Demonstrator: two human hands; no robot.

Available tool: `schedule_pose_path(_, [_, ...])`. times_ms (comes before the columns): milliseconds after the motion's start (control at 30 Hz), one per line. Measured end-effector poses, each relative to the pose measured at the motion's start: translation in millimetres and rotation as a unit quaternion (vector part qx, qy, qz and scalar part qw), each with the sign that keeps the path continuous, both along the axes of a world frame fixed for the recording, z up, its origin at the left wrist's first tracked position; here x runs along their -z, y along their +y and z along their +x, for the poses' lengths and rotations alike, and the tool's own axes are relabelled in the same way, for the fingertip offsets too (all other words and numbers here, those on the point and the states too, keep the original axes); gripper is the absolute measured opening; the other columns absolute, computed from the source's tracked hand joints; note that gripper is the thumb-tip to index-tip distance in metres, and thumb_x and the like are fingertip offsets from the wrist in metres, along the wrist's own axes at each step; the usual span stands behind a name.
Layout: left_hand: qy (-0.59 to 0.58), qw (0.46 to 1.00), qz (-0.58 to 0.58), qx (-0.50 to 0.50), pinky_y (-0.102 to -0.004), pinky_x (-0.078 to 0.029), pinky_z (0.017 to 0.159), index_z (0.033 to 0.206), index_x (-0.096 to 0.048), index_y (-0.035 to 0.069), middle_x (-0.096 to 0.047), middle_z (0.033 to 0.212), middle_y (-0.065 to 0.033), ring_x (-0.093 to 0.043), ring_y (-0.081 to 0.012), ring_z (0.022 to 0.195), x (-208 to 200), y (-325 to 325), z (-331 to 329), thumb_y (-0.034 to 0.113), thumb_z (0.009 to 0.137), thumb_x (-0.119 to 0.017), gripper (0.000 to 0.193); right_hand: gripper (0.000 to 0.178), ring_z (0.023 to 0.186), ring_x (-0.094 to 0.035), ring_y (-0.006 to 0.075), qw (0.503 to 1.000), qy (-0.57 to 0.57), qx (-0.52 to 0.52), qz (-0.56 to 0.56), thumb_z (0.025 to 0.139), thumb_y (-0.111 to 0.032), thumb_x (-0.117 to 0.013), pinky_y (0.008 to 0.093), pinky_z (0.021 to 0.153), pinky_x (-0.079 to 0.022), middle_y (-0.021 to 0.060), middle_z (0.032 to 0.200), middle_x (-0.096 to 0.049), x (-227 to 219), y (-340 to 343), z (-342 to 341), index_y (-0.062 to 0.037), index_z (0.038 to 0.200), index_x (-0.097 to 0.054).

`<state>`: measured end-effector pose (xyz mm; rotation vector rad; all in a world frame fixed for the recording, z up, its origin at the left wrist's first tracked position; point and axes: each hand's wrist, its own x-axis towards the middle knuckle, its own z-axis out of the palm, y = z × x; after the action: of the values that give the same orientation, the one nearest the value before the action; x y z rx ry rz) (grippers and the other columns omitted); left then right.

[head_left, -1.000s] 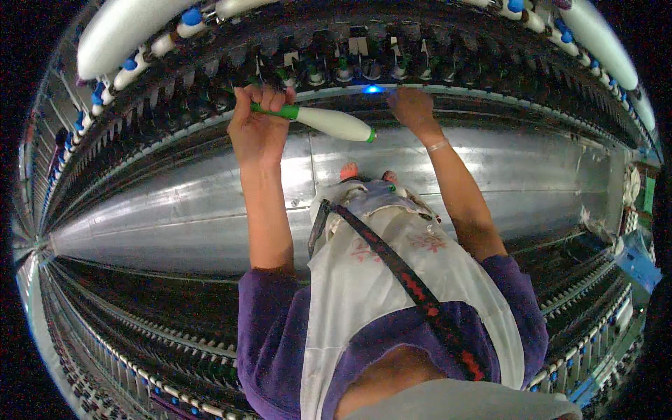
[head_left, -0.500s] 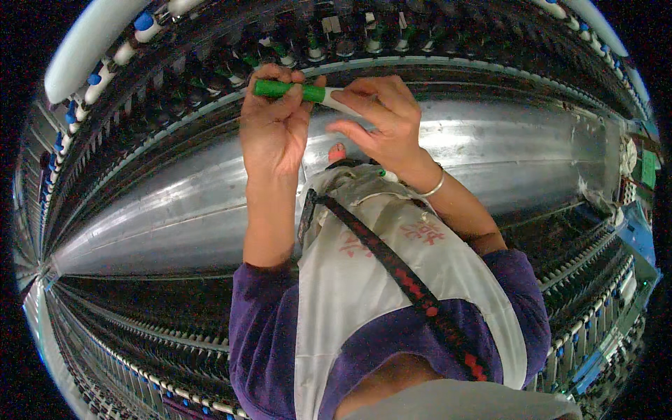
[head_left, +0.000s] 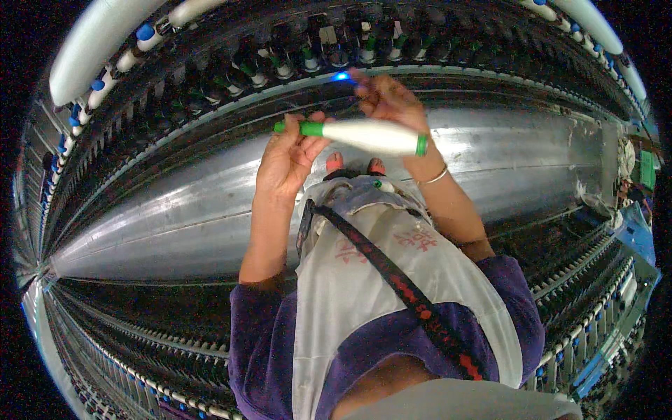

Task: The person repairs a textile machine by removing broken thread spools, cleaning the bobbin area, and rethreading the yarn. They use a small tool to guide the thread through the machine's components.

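since half a second ago, the right hand (head_left: 392, 101) has left the white, tapering yarn bobbin with green ends (head_left: 371, 135) and moved up and outward, while the left hand (head_left: 288, 157) has sunk a little, so the whole white body now shows.

the left hand grasps the bobbin by its narrow green end, thumb and fingers closed around it. the bobbin lies nearly level across the front of the person, its thicker green-rimmed end toward the right and overlapping the right wrist in this view. the right hand has its fingers bent and blurred, near a small glowing blue light (head_left: 341, 76) at the machine's edge; whether it pinches something, i cannot tell. a thin silver-coloured bracelet (head_left: 434, 175) circles that wrist.

beyond the hands runs a curved row of dark spindles with green tops (head_left: 309, 59), set behind a long pale rail (head_left: 414, 70). higher up, a large smooth white roll (head_left: 101, 52) hangs at the left, with bright blue caps (head_left: 145, 31) beside it. under the forearms stretches a long, shiny grey metal surface (head_left: 182, 203). the person wears a white cloth apron with red markings (head_left: 325, 301), purple sleeves (head_left: 259, 336) and a black strap patterned in red (head_left: 392, 276) running diagonally across the chest.
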<state>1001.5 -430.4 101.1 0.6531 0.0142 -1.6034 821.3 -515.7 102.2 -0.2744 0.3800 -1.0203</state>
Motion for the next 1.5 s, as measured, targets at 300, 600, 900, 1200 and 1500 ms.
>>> schedule_pose_path(300, [-0.112, 0.981, 0.038, 0.157, -0.0379, -0.056, 0.056, 0.111, -0.046, 0.006, -0.062, 0.083, -0.0126, -0.064, -0.0236, 0.066, 17.5, -10.3, -26.0, 0.036, 0.092, -0.055, 0.037, 0.013, 0.075, -0.056, 0.0138, 0.759, 0.449, -0.076, -0.465, 0.087, -0.017, -0.061, 0.0287, 0.070, -0.046, 0.0031, 0.080, -0.060, 15.8, -22.4, 1.2, -0.0057, 0.092, -0.063])
schedule_pose_path(600, [-0.859, 0.402, -0.097, 0.302, -0.0465, -0.051, 0.071, 0.118, -0.050, 0.012, -0.065, 0.100, -0.0172, -0.063, -0.0374, 0.086, 127.6, 30.4, 67.7, 0.020, 0.084, -0.061, 0.037, 0.008, 0.071, -0.055, 0.0153, 0.976, 0.120, -0.014, -0.184, 0.092, -0.014, -0.055, 0.0264, 0.061, -0.046, 0.0033, 0.085, -0.060, 91.9, -150.6, -139.9, -0.0079, 0.094, -0.060])
schedule_pose_path(900, [-0.408, 0.879, 0.152, -0.194, -0.0393, -0.051, 0.057, 0.100, -0.051, 0.011, -0.059, 0.074, -0.0072, -0.058, -0.0219, 0.060, 200.6, 48.9, 238.9, 0.035, 0.089, -0.061, 0.028, 0.034, 0.083, -0.063, 0.0316, 0.449, 0.704, -0.036, -0.549, 0.079, -0.030, -0.068, 0.0448, 0.074, -0.049, 0.0092, 0.087, -0.069, 195.8, -80.7, -43.9, -0.0168, 0.110, -0.065])
schedule_pose_path(1200, [-0.874, 0.458, 0.066, 0.151, -0.0358, -0.048, 0.064, 0.101, -0.057, 0.002, -0.064, 0.083, -0.0137, -0.061, -0.0278, 0.072, 151.3, 63.6, 337.7, 0.025, 0.086, -0.064, 0.029, 0.086, 0.069, -0.065, 0.0271, 0.218, 0.823, -0.133, -0.508, 0.073, -0.050, -0.069, 0.0357, 0.060, -0.054, 0.0094, 0.076, -0.066, 193.1, -129.3, 25.2, -0.0179, 0.143, -0.030])
schedule_pose_path(1500, [-0.719, 0.675, 0.157, -0.042, -0.0373, -0.048, 0.066, 0.093, -0.059, 0.004, -0.065, 0.088, -0.0099, -0.060, -0.0219, 0.074, 246.0, 24.9, 290.2, 0.017, 0.085, -0.066, 0.018, 0.014, 0.055, -0.061, 0.0314, 0.362, 0.853, 0.128, -0.354, 0.075, -0.018, -0.061, 0.0425, 0.048, -0.048, 0.0117, 0.060, -0.061, 213.3, -112.5, 54.9, -0.0208, 0.084, -0.070])
